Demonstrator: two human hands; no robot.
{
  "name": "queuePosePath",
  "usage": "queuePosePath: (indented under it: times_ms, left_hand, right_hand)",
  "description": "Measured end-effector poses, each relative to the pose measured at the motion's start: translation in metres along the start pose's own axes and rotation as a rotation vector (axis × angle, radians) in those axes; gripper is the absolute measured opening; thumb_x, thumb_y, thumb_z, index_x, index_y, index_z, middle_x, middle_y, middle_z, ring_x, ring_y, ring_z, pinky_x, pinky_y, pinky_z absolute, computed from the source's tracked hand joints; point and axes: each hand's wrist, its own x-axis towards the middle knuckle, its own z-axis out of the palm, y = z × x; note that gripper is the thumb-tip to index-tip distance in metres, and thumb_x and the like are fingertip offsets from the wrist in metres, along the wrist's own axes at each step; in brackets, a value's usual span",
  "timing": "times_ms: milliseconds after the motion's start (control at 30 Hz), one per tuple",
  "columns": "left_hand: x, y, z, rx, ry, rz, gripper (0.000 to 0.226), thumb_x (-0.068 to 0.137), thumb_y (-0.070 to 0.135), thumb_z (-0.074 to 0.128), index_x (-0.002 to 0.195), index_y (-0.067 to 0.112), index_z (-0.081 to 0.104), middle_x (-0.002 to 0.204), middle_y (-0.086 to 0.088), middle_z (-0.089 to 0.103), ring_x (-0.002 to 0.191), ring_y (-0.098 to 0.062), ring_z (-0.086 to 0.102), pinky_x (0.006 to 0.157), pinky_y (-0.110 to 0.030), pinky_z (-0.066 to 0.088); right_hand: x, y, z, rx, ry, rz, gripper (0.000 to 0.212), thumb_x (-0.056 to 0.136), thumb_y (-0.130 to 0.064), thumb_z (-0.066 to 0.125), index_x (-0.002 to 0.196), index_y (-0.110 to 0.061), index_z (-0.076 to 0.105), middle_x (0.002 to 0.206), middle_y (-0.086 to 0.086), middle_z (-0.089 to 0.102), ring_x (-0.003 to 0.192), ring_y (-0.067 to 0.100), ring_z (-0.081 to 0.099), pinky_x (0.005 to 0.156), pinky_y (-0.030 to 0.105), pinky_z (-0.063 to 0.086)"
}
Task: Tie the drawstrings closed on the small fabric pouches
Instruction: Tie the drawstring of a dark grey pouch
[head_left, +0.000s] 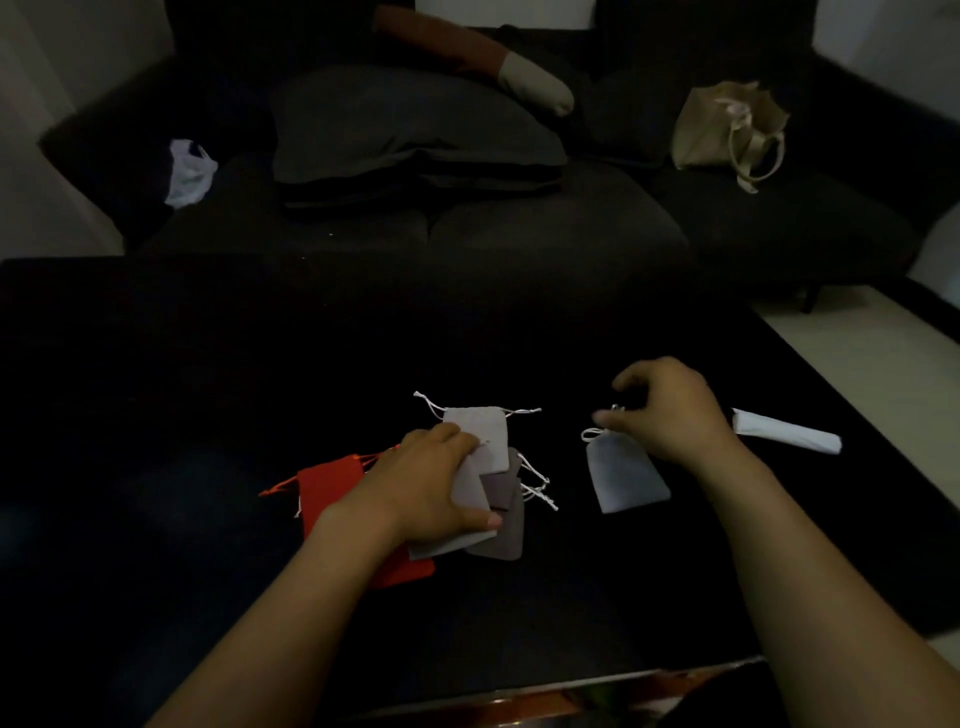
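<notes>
Sorting appears to be the step in hand, with one pouch set apart for tying and the rest waiting in a pile. At the left lies an orange pouch, partly under the left hand, whose fingers and thumb are curled round a pale grey pouch atop the stack of grey pouches, their white cords trailing to the right. Further right, a light blue-grey pouch lies flat on the black table, well apart from the pile. The right hand hovers at its mouth, fingertips seemingly pinching the white drawstring, though dim light leaves that grip uncertain. Next, both cord ends need drawing tight and knotting, which calls for the left hand's release.
</notes>
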Motion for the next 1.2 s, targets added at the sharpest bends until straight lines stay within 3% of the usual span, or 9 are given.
queuePosePath:
  times_ms: [133, 267, 433, 600, 767, 867, 1000, 1133, 1200]
  left_hand:
    - [-0.002, 0.005, -0.002, -0.038, 0.034, -0.004, 0.113, 0.051, 0.091, 0.051, 0.146, 0.030, 0.033, 0.150, 0.009, 0.037, 0.136, -0.017, 0.036, 0.111, -0.043, 0.035]
    - [0.000, 0.002, 0.004, 0.019, 0.064, 0.045, 0.116, 0.053, 0.091, 0.050, 0.151, 0.036, 0.018, 0.158, 0.012, 0.026, 0.146, -0.016, 0.024, 0.115, -0.048, 0.028]
    - [0.004, -0.003, 0.009, 0.052, 0.019, 0.007, 0.113, 0.060, 0.080, 0.062, 0.152, 0.033, 0.016, 0.156, 0.010, 0.030, 0.144, -0.018, 0.028, 0.114, -0.052, 0.027]
    - [0.004, -0.009, 0.002, 0.057, 0.018, -0.035, 0.109, 0.060, 0.072, 0.067, 0.150, 0.034, 0.017, 0.151, 0.009, 0.039, 0.139, -0.019, 0.037, 0.111, -0.052, 0.030]
    - [-0.001, -0.017, -0.009, 0.075, 0.047, -0.105, 0.108, 0.063, 0.069, 0.070, 0.150, 0.029, 0.021, 0.149, 0.006, 0.042, 0.137, -0.020, 0.041, 0.112, -0.049, 0.031]
    - [-0.003, -0.019, -0.014, 0.062, 0.071, -0.116, 0.108, 0.058, 0.076, 0.068, 0.146, 0.028, 0.028, 0.146, 0.009, 0.043, 0.135, -0.017, 0.041, 0.114, -0.049, 0.029]
    - [-0.008, -0.007, -0.037, -0.465, 0.110, -0.059, 0.117, 0.046, 0.084, 0.070, 0.145, 0.034, 0.033, 0.142, 0.018, 0.040, 0.131, -0.005, 0.041, 0.109, -0.036, 0.040]
    - [-0.013, 0.019, -0.058, -1.437, -0.058, -0.130, 0.080, 0.072, 0.081, 0.042, 0.129, 0.027, 0.056, 0.130, -0.002, 0.064, 0.117, -0.018, 0.063, 0.095, -0.038, 0.052]
    - [-0.011, 0.030, -0.059, -1.675, -0.100, -0.150, 0.060, 0.092, 0.060, 0.037, 0.127, 0.017, 0.059, 0.119, -0.012, 0.070, 0.105, -0.028, 0.069, 0.086, -0.042, 0.056]
  right_hand:
    - [-0.007, -0.032, 0.031, 0.086, -0.351, -0.098, 0.016, 0.077, -0.029, 0.082, 0.086, -0.018, 0.075, 0.084, -0.003, 0.074, 0.081, 0.008, 0.068, 0.080, 0.029, 0.054]
    - [-0.002, -0.037, 0.058, 0.108, -0.474, -0.073, 0.008, 0.079, -0.018, 0.079, 0.083, -0.011, 0.077, 0.082, 0.004, 0.075, 0.076, 0.011, 0.068, 0.077, 0.031, 0.055]
    - [0.004, -0.047, 0.064, 0.098, -0.494, -0.086, 0.009, 0.086, -0.017, 0.072, 0.079, -0.012, 0.074, 0.076, 0.000, 0.070, 0.073, 0.011, 0.065, 0.069, 0.026, 0.051]
    - [0.010, -0.050, 0.052, 0.260, -0.460, -0.110, 0.010, 0.087, -0.010, 0.065, 0.081, -0.004, 0.069, 0.073, 0.009, 0.073, 0.073, 0.024, 0.070, 0.073, 0.037, 0.057]
    - [0.004, -0.056, 0.023, 0.571, -0.388, -0.125, 0.007, 0.092, 0.000, 0.059, 0.092, 0.005, 0.065, 0.078, 0.017, 0.072, 0.067, 0.015, 0.064, 0.059, 0.017, 0.050]
    - [-0.002, -0.059, 0.010, 0.691, -0.417, -0.150, 0.008, 0.095, -0.007, 0.059, 0.094, 0.000, 0.064, 0.077, 0.011, 0.071, 0.070, 0.014, 0.067, 0.062, 0.019, 0.052]
    - [-0.007, -0.064, -0.001, 0.872, -0.455, -0.163, 0.008, 0.096, -0.008, 0.056, 0.097, -0.002, 0.060, 0.077, 0.010, 0.067, 0.080, 0.023, 0.071, 0.073, 0.031, 0.058]
    - [-0.012, -0.073, -0.007, 1.072, -0.549, -0.202, 0.004, 0.093, -0.009, 0.055, 0.095, -0.006, 0.056, 0.076, 0.004, 0.065, 0.078, 0.016, 0.069, 0.077, 0.033, 0.059]
    - [-0.012, -0.076, -0.008, 1.123, -0.562, -0.200, 0.004, 0.093, -0.010, 0.055, 0.095, -0.007, 0.056, 0.077, 0.003, 0.064, 0.077, 0.014, 0.067, 0.074, 0.032, 0.059]
